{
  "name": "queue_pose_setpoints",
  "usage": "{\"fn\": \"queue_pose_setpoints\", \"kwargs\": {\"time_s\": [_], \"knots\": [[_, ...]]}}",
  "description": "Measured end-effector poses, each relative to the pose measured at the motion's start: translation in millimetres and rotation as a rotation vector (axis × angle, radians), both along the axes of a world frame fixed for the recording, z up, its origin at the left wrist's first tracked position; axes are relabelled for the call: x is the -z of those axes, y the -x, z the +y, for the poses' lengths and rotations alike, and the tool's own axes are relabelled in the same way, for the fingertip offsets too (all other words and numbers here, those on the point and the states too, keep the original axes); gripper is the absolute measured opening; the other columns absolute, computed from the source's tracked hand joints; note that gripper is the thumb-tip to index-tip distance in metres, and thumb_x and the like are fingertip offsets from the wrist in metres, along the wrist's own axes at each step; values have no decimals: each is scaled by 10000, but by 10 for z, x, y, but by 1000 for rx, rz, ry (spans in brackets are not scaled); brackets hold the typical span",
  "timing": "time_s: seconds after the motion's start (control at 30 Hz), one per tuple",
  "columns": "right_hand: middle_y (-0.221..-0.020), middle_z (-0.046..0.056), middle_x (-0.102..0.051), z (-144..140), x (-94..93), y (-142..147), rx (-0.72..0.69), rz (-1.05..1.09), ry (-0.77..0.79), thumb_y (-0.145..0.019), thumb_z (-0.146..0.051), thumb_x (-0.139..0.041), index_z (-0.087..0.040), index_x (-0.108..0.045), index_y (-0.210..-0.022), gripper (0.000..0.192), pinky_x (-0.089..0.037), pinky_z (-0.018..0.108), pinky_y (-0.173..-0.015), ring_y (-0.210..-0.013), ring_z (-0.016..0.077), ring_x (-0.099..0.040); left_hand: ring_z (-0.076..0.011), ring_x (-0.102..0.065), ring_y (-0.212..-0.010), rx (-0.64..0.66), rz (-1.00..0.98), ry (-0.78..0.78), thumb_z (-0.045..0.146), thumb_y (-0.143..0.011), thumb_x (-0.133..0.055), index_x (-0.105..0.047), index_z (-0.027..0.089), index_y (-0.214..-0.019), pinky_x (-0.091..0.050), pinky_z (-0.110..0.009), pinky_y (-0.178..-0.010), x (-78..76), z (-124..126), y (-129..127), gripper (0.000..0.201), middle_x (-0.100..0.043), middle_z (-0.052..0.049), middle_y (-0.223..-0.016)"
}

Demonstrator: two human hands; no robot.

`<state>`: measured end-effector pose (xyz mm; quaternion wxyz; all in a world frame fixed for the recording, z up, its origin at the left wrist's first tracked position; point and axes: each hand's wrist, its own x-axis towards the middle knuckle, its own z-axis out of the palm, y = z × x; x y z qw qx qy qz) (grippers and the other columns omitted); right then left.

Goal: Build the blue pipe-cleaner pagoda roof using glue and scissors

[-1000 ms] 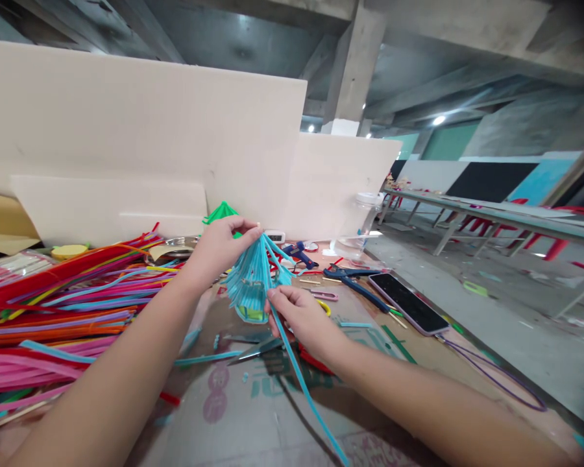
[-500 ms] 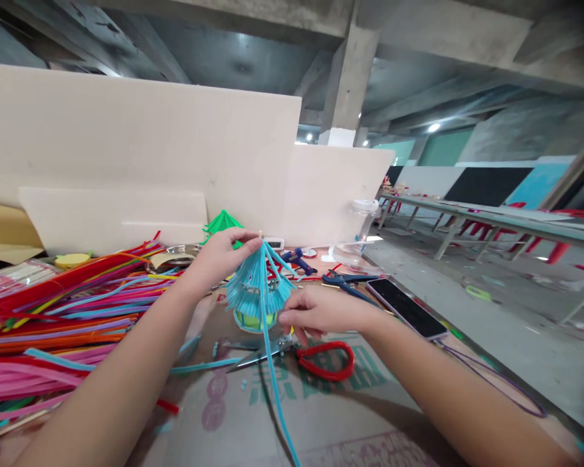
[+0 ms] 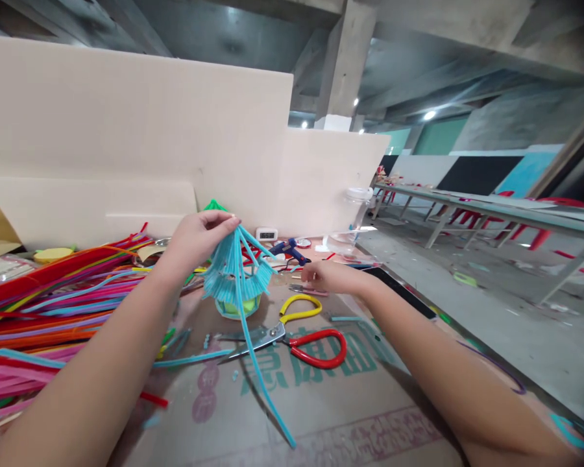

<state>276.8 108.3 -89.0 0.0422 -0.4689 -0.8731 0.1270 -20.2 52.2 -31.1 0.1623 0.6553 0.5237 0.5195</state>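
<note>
My left hand [image 3: 202,240] pinches the peak of a light-blue pavilion-shaped model [image 3: 236,266] made of pipe cleaners. A long light-blue pipe cleaner [image 3: 253,363] hangs from its top and crosses the cardboard. My right hand [image 3: 328,277] is stretched to the right of the model, fingers loosely bent and nothing visible in them. Close below its fingertips lies a small pink-handled tool [image 3: 311,290]. Scissors [image 3: 275,332] with one yellow and one red handle lie spread in front of the model, their blades partly beneath the hanging strand.
Bundles of coloured pipe cleaners [image 3: 53,311] cover the left side. Behind are a green model top [image 3: 214,205], a small digital clock [image 3: 267,234], a blue glue gun [image 3: 291,250] and a clear plastic jar [image 3: 354,217]. A phone [image 3: 401,292] lies by the right edge.
My right hand has moved away from the model, back and to the right, uncovering the scissors' yellow handle. My left hand still holds the model's peak. The view has shifted slightly.
</note>
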Motion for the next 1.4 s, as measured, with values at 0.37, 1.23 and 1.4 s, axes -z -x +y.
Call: {"fn": "queue_pose_setpoints", "kwargs": {"time_s": [0.37,1.23,1.4], "knots": [[-977,124,-704,71,92,-26,10,-18,-55,-854,-299,-577,-135,-692,-1051,280,-423,277,-669,-811,218,-633,-164,-598,-664,10,2,24,531,-772,-642,-744,161,-915,-448,-249,-607,22,54,30,410,-728,-30,-784],[-495,-54,-557,-817,-56,885,-9,1111,531,-827,-534,-632,-175,-609,-855,361,-363,201,-415,-397,79,-456,-196,-631,-790,-44,156,-213,407,-854,-557,-691,164,-827,-457,-303,-756,-169,-251,-196,279,-715,-46,-853],[-406,-84,-492,-877,-78,899,-18,1292,836,-792,-534,-681,-184,-529,-716,389,-313,178,-357,-324,54,-367,-200,-631,-812,-40,197,-242,414,-858,-557,-688,177,-826,-459,-309,-788,-160,-294,-264,273,-711,-38,-840]]}}
